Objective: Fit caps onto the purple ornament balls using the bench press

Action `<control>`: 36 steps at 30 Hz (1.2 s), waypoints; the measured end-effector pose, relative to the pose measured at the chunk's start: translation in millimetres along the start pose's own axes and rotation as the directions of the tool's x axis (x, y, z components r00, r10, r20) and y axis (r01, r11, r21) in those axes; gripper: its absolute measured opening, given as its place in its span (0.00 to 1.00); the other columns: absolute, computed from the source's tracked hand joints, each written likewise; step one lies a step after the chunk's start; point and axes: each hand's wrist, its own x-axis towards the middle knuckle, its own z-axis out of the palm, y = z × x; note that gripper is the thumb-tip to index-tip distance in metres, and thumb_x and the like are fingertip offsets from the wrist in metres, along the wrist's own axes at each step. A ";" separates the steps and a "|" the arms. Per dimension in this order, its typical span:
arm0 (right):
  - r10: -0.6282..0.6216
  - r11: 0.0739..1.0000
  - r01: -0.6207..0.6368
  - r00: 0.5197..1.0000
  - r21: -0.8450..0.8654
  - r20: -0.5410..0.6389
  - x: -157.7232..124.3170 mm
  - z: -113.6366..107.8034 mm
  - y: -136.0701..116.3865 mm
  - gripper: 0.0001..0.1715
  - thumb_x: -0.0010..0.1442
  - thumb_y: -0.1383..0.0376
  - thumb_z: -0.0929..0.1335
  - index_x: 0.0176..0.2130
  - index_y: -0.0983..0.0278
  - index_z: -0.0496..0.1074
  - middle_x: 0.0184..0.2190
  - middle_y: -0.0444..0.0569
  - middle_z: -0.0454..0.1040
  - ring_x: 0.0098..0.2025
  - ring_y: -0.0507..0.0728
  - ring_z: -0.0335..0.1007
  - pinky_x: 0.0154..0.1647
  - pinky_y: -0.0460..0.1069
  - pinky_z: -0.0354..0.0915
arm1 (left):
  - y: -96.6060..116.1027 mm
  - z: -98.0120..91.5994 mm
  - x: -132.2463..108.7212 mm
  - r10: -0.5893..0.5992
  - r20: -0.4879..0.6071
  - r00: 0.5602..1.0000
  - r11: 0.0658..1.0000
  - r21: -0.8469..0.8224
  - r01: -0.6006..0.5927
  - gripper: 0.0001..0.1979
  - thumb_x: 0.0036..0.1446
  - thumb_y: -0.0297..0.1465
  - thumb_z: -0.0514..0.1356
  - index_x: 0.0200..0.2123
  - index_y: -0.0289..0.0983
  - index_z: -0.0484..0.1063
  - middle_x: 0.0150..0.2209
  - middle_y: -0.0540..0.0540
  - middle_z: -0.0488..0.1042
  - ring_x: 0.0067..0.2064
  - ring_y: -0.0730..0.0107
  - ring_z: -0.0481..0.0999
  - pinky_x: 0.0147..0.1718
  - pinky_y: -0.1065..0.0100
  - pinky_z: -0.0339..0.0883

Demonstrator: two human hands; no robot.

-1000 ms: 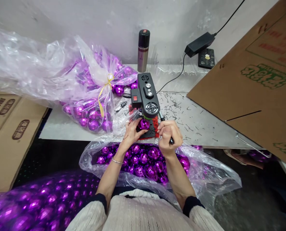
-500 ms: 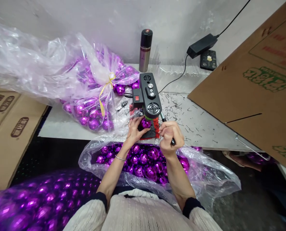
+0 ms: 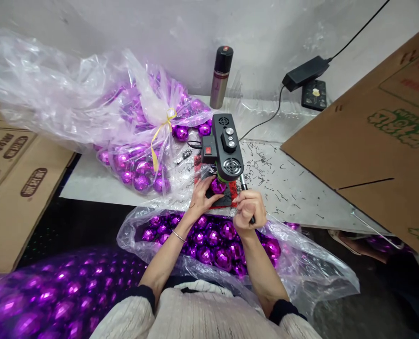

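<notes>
A small black bench press (image 3: 226, 149) with a red switch and silver buttons stands on the white table. Under its head sits a shiny purple faceted ball ornament (image 3: 218, 187) on a dark base. My left hand (image 3: 200, 197) grips the ball from the left and front, thumb and fingers curved around its sides. At the machine's right, my right hand (image 3: 250, 210) is wrapped around the black grip of a lever handle (image 3: 244, 186). An open clear bag of purple ball ornaments (image 3: 213, 237) lies below my forearms, at the table's front edge.
A tied clear bag of purple balls (image 3: 144, 162) lies at left. Behind the press stand a spray can (image 3: 221, 77) and a black power adapter (image 3: 306, 73). A tilted cardboard box (image 3: 368, 141) stands right. Thin black bits (image 3: 276, 179) litter the table. More cardboard (image 3: 26, 188) sits left.
The camera view has shifted slightly, so the scene sits a little further right and lower. Both hands keep their holds on the ball and the lever handle.
</notes>
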 end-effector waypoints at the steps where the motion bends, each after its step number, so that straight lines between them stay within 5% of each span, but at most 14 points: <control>1: -0.004 1.000 0.004 1.000 0.007 -0.002 -3.2 0.8 2.3 0.18 0.75 0.66 0.61 0.31 0.59 0.68 0.28 0.43 0.72 0.28 0.53 0.71 0.27 0.50 0.70 | 0.6 0.2 -0.3 -0.001 0.000 1.000 1.000 0.002 0.001 0.36 0.62 0.48 0.73 0.67 0.40 0.72 0.61 0.35 0.81 0.64 0.46 0.80 0.68 0.43 0.70; 17: 0.004 0.990 0.011 0.995 0.143 -0.104 -27.6 12.8 25.7 0.20 0.77 0.60 0.61 0.32 0.58 0.67 0.29 0.42 0.69 0.27 0.53 0.73 0.28 0.53 0.75 | 1.7 3.5 -0.5 -0.048 0.007 0.999 0.999 0.025 0.047 0.36 0.60 0.47 0.75 0.66 0.39 0.73 0.62 0.34 0.80 0.64 0.45 0.80 0.68 0.42 0.70; 22: -0.043 0.995 0.045 0.999 0.086 -0.023 -31.7 9.9 32.1 0.21 0.77 0.59 0.60 0.31 0.59 0.65 0.30 0.42 0.70 0.27 0.53 0.75 0.30 0.53 0.76 | -0.9 4.1 3.0 -0.063 0.027 0.998 0.998 0.018 0.062 0.36 0.60 0.46 0.75 0.66 0.39 0.73 0.62 0.34 0.80 0.65 0.44 0.79 0.68 0.41 0.69; 28: 0.085 0.996 -0.084 0.996 0.013 -0.041 2.8 3.2 9.2 0.23 0.75 0.58 0.62 0.27 0.59 0.65 0.26 0.42 0.69 0.26 0.52 0.71 0.27 0.51 0.70 | 2.1 0.9 5.5 -0.108 0.042 0.993 0.992 -0.063 0.110 0.36 0.61 0.45 0.74 0.68 0.40 0.71 0.65 0.34 0.78 0.68 0.45 0.77 0.71 0.41 0.67; 32: 0.179 0.984 -0.179 0.981 0.018 -0.076 40.4 6.4 -18.4 0.26 0.76 0.58 0.62 0.25 0.59 0.65 0.23 0.42 0.67 0.24 0.51 0.68 0.29 0.51 0.69 | 8.5 -19.1 -21.2 -0.140 -0.020 0.990 0.987 -0.081 0.138 0.38 0.64 0.46 0.72 0.71 0.39 0.68 0.68 0.33 0.76 0.71 0.46 0.75 0.71 0.45 0.69; 36: 0.200 0.980 -0.200 0.977 0.002 -0.078 49.2 8.9 -26.7 0.27 0.77 0.56 0.62 0.25 0.58 0.65 0.22 0.41 0.64 0.25 0.52 0.70 0.29 0.51 0.69 | 12.5 -61.4 -82.2 -0.132 -0.006 0.991 0.991 0.035 0.132 0.38 0.64 0.46 0.72 0.71 0.42 0.68 0.65 0.35 0.78 0.67 0.47 0.79 0.68 0.46 0.73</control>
